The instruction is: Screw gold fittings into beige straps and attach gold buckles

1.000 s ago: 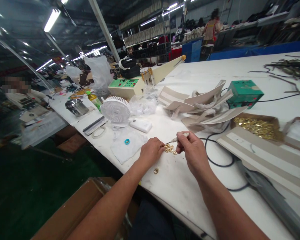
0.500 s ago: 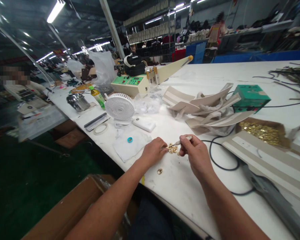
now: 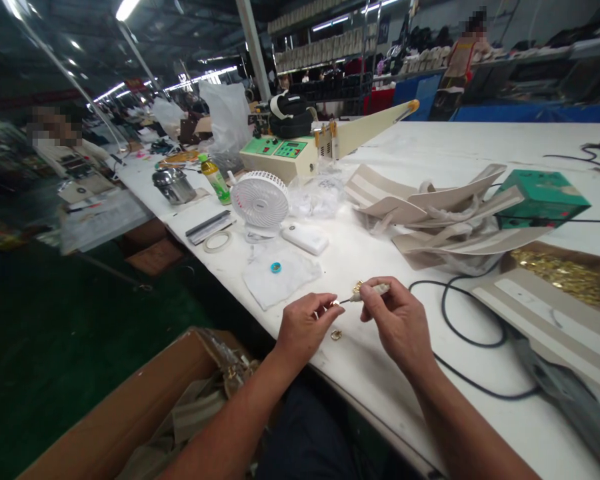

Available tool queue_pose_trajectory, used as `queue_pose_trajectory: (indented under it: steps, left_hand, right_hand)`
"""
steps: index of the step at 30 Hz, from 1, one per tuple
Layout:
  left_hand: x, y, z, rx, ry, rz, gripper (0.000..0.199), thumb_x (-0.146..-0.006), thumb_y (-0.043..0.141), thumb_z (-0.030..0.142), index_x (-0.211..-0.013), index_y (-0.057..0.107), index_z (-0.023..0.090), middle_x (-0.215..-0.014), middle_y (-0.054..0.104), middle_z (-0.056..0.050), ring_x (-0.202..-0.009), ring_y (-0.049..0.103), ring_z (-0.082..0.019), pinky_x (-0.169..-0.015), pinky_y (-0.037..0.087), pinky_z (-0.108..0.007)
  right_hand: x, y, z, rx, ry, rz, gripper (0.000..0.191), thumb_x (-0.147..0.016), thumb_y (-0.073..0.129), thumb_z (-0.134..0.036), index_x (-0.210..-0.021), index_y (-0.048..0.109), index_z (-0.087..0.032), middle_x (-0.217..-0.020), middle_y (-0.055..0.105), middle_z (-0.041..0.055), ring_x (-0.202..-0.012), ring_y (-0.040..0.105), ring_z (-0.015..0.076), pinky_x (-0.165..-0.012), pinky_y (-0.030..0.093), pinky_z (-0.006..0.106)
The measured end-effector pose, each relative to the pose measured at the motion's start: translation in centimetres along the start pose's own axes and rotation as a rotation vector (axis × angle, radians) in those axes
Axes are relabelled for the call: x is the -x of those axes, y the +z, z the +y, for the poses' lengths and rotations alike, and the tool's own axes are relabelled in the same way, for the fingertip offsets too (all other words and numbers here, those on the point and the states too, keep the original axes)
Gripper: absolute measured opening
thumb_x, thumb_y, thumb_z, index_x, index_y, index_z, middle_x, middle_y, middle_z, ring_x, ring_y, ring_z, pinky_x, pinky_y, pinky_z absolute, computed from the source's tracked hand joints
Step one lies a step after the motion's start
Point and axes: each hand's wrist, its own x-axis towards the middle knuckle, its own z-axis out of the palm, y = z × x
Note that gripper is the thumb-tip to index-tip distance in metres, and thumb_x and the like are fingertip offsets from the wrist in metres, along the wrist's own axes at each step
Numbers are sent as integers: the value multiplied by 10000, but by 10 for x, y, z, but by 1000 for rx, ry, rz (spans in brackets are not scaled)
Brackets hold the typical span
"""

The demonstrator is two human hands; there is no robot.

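My left hand [image 3: 301, 328] pinches a small shiny gold metal piece [image 3: 335, 303] between thumb and fingertips, just above the white table [image 3: 380, 387]. In my right hand [image 3: 400, 323] is a small screwdriver [image 3: 381, 289] with a pale handle, its thin dark shaft pointing left. The tip meets or nearly meets the gold piece; my fingers partly hide the contact. Behind the screwdriver lies a little pile of gold fittings [image 3: 357, 286], mostly covered by my right hand. A single gold ring-shaped fitting [image 3: 336, 335] rests on the table below my left fingertips.
A blue cap [image 3: 276, 267] sits on white cloth beyond my left hand. Behind are a white fan [image 3: 260, 201] and a beige machine [image 3: 280, 160]. Beige strips [image 3: 430, 200], a box of gold fittings [image 3: 560, 272] and a black cable [image 3: 445, 313] lie right. A cardboard box [image 3: 130, 400] stands below.
Both hands have drawn back from the pile toward the table's front edge. The gold piece in my left fingers now shows, with the screwdriver tip at it. The view has shifted slightly.
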Motion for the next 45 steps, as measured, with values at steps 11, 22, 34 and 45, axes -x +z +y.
queue_pose_trajectory:
  steps: [11,22,34,45]
  left_hand:
    - [0,-2,9,49,-38,48,100,-786,879,225,-857,810,232,-766,800,21,-630,690,-130,-652,561,-234]
    - [1,1,17,102,-143,36,87,-798,853,231,-875,814,223,-797,807,8,-673,709,-146,-675,567,-252]
    - [6,-4,28,76,-277,-7,90,-822,786,214,-906,819,223,-812,807,8,-765,736,-173,-753,586,-286]
    - [3,-16,24,-174,-158,-95,63,-869,781,212,-912,809,248,-884,810,34,-752,698,-151,-763,532,-281]
  right_hand:
    - [3,1,3,69,-54,-7,245,-951,684,-464,-923,699,-222,-691,706,-4,-557,618,157,-589,509,291]
    - [5,3,3,209,-302,-12,133,-981,675,-365,-961,686,-234,-794,726,-7,-622,673,146,-636,532,272]
    - [1,0,1,174,-119,-36,253,-945,706,-456,-859,684,-219,-614,662,-35,-535,631,142,-556,466,260]
    - [-23,-28,8,-229,59,-373,319,-938,696,-497,-1067,699,-206,-830,752,32,-764,695,191,-697,553,304]
